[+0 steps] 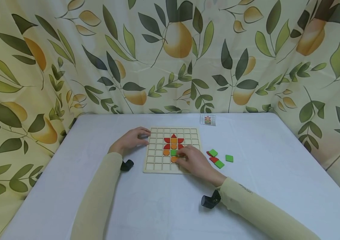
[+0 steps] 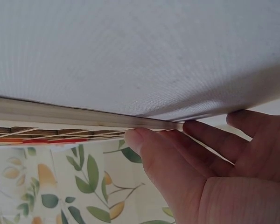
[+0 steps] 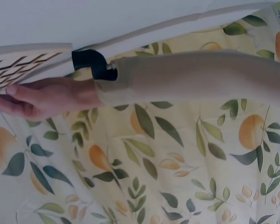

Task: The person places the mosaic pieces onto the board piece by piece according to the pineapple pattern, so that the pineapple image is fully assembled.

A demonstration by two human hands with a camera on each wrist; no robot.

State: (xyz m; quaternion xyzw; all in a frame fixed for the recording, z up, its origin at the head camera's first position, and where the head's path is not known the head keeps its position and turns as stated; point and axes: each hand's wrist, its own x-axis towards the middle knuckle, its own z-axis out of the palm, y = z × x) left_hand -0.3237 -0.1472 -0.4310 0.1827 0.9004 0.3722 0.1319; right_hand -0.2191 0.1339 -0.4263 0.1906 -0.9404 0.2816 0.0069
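A wooden grid board (image 1: 157, 156) lies on the white table. On it, red and orange pieces (image 1: 173, 141) form a flower shape above a green square (image 1: 174, 152). My left hand (image 1: 139, 137) rests against the board's left edge with its fingers fairly straight. In the left wrist view, the left hand's fingers (image 2: 177, 140) touch the board's rim (image 2: 60, 114). My right hand (image 1: 183, 156) lies over the board's lower right, and its fingertips touch an orange round piece (image 1: 174, 159). The right wrist view shows the left hand (image 3: 42, 95) at the board's edge (image 3: 18, 65).
Loose green pieces (image 1: 229, 158) and red pieces (image 1: 214, 159) lie on the table just right of the board. A small pattern card (image 1: 208, 120) lies near the table's far edge. A leaf-and-pear curtain (image 1: 170, 56) surrounds the table on three sides.
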